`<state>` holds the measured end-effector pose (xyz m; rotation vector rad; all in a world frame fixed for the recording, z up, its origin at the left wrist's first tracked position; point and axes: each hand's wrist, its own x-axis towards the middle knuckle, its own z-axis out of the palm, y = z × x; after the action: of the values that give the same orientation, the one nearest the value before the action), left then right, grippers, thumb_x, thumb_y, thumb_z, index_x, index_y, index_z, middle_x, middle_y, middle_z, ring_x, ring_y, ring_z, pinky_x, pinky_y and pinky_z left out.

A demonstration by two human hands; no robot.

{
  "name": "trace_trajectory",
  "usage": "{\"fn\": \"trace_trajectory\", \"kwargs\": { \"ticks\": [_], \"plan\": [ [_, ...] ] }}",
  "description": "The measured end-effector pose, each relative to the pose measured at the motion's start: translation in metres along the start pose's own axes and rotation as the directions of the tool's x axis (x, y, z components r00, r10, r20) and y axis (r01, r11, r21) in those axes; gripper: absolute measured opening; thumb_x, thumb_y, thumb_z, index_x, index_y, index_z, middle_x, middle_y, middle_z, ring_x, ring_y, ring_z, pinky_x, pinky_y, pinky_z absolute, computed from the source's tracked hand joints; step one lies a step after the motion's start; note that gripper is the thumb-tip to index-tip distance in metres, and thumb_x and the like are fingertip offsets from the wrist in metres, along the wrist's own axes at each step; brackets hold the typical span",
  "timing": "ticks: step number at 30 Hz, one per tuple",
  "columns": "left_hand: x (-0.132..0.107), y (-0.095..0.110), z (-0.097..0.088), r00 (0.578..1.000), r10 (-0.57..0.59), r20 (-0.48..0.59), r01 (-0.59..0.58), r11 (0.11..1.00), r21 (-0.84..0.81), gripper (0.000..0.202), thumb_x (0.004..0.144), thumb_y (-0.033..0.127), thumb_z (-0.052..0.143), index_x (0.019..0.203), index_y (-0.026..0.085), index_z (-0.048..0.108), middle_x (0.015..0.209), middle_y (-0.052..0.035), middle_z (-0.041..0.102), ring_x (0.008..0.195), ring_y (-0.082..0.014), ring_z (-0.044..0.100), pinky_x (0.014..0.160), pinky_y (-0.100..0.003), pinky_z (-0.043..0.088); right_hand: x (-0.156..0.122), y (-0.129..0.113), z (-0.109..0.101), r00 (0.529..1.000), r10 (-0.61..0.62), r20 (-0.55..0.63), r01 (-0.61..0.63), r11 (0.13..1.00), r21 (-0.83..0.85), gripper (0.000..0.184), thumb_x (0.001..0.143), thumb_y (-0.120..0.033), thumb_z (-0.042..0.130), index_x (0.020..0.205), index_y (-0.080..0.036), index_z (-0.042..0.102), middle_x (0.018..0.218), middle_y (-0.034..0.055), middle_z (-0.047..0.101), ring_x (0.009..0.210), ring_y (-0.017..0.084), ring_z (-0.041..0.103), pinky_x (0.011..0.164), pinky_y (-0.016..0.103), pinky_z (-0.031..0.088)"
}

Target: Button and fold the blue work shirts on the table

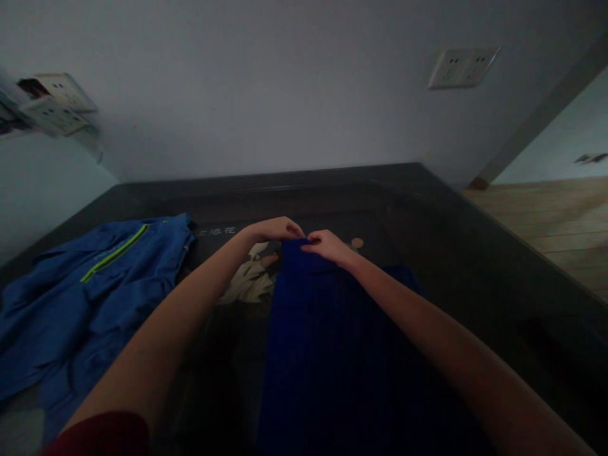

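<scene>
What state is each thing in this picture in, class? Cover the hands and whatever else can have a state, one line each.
Left hand: pinching the dark blue garment's far edge
Right hand: pinching the same edge, close beside the left hand
Dark blue garment: held at its far edge; nearer part too dark to judge
Green-striped blue garment: lying loose and wrinkled, not held
Sockets at picture right: nothing plugged in

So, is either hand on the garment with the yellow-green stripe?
No, the left hand and right hand both hold the deep-blue cloth.
</scene>
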<state>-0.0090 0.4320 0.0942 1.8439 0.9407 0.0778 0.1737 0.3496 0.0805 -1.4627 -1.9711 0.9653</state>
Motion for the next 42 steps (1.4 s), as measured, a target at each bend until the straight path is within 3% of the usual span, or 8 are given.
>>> {"fn": "trace_trajectory", "kwargs": {
  "ticks": [6, 12, 18, 24, 28, 33, 37, 42],
  "plan": [
    [-0.036, -0.001, 0.019, 0.989, -0.053, -0.137, 0.001, 0.935, -0.356, 0.04, 0.08, 0.05, 0.058, 0.104, 0.019, 0.065, 0.087, -0.0044, 0.067, 0.068, -0.012, 0.059, 0.056, -0.022, 0.044, 0.001, 0.006, -0.001, 0.996, 0.077, 0.052, -0.088, 0.961, 0.261, 0.013, 0.073, -0.025, 0.066, 0.073, -0.012, 0.066, 0.063, -0.001, 0.06, 0.057, 0.01, 0.053, 0.055, 0.022, 0.038],
    [-0.052, -0.012, 0.052, 0.93, -0.157, -0.331, 0.015, 0.919, -0.395, 0.03, 0.077, 0.038, 0.068, 0.095, 0.014, 0.063, 0.067, -0.0001, 0.061, 0.052, -0.0079, 0.052, 0.05, -0.019, 0.041, 0.005, 0.004, 0.008, 0.997, 0.059, -0.045, -0.052, 0.987, 0.151, 0.017, 0.072, -0.015, 0.067, 0.089, -0.011, 0.068, 0.078, 0.0042, 0.069, 0.069, 0.013, 0.063, 0.064, 0.022, 0.045],
    [-0.04, -0.017, 0.053, 0.832, -0.164, -0.529, 0.216, 0.976, 0.037, 0.018, 0.082, 0.03, 0.058, 0.077, 0.014, 0.063, 0.053, 0.0019, 0.054, 0.045, -0.011, 0.051, 0.047, -0.022, 0.04, 0.009, 0.005, 0.015, 0.993, 0.024, -0.119, -0.033, 0.997, -0.076, 0.024, 0.071, -0.014, 0.07, 0.095, -0.014, 0.066, 0.075, 0.002, 0.067, 0.071, 0.014, 0.062, 0.066, 0.024, 0.045],
    [-0.056, -0.001, 0.062, 0.702, 0.157, -0.694, 0.168, 0.911, 0.376, 0.025, 0.082, 0.014, 0.05, 0.105, 0.017, 0.061, 0.105, -0.0095, 0.063, 0.099, -0.0212, 0.06, 0.089, -0.033, 0.046, -0.005, -0.003, 0.015, 0.966, -0.124, -0.226, 0.055, 0.957, -0.286, 0.028, 0.081, -0.013, 0.061, 0.108, -0.019, 0.061, 0.109, 0.0096, 0.062, 0.105, 0.023, 0.055, 0.09, 0.035, 0.042],
    [-0.066, 0.004, 0.079, 0.756, 0.444, -0.481, -0.122, 0.817, 0.564, 0.027, 0.09, 0.024, 0.041, 0.109, 0.017, 0.06, 0.116, -0.0091, 0.062, 0.113, -0.0208, 0.055, 0.103, -0.036, 0.04, -0.013, -0.006, 0.014, 0.922, -0.287, -0.258, 0.123, 0.853, -0.507, 0.034, 0.09, -0.022, 0.049, 0.124, -0.018, 0.053, 0.125, 0.0121, 0.056, 0.116, 0.025, 0.049, 0.096, 0.039, 0.04],
    [-0.058, -0.022, 0.086, 0.88, 0.399, -0.256, -0.202, 0.804, 0.559, 0.042, 0.095, 0.035, 0.033, 0.131, 0.021, 0.049, 0.143, -0.0076, 0.046, 0.138, -0.0209, 0.031, 0.114, -0.043, 0.023, -0.015, 0.013, 0.021, 0.983, -0.101, -0.15, -0.002, 0.822, -0.569, 0.048, 0.096, -0.031, 0.038, 0.142, -0.019, 0.035, 0.148, 0.012, 0.036, 0.137, 0.03, 0.027, 0.108, 0.059, 0.021],
    [-0.052, -0.041, 0.085, 0.904, 0.382, -0.191, -0.186, 0.755, 0.629, 0.048, 0.096, 0.038, 0.032, 0.141, 0.022, 0.038, 0.149, -0.0077, 0.035, 0.142, -0.0206, 0.022, 0.117, -0.046, 0.012, -0.015, 0.024, 0.028, 0.995, -0.02, -0.096, -0.038, 0.824, -0.566, 0.052, 0.098, -0.04, 0.031, 0.146, -0.022, 0.03, 0.153, 0.0099, 0.027, 0.142, 0.031, 0.015, 0.11, 0.063, 0.008],
    [-0.059, -0.034, 0.082, 0.898, 0.378, -0.224, -0.231, 0.84, 0.491, 0.046, 0.094, 0.036, 0.034, 0.137, 0.022, 0.044, 0.15, -0.0071, 0.035, 0.142, -0.0211, 0.022, 0.117, -0.045, 0.013, -0.028, 0.015, -0.001, 0.968, -0.093, -0.234, -0.003, 0.925, -0.38, 0.055, 0.093, -0.038, 0.045, 0.142, -0.015, 0.037, 0.145, 0.015, 0.041, 0.136, 0.029, 0.032, 0.108, 0.053, 0.026]
  ]
}}
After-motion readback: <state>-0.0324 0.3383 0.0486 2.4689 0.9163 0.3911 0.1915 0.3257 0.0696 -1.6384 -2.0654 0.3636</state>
